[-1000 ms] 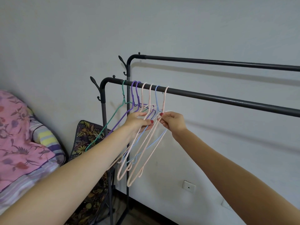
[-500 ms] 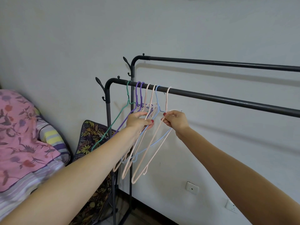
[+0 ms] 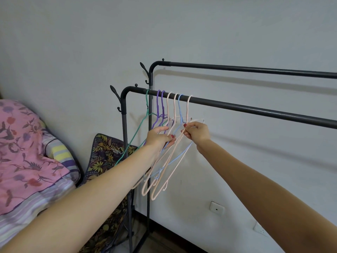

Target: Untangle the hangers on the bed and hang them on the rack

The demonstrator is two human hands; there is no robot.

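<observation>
On rack (image 3: 237, 106): thin pastel hangers (image 3: 172, 106), seven hooked.

seven pastel hangers (image 3: 171, 114) on black rack (image 3: 237, 106), perhaps tangled
</observation>
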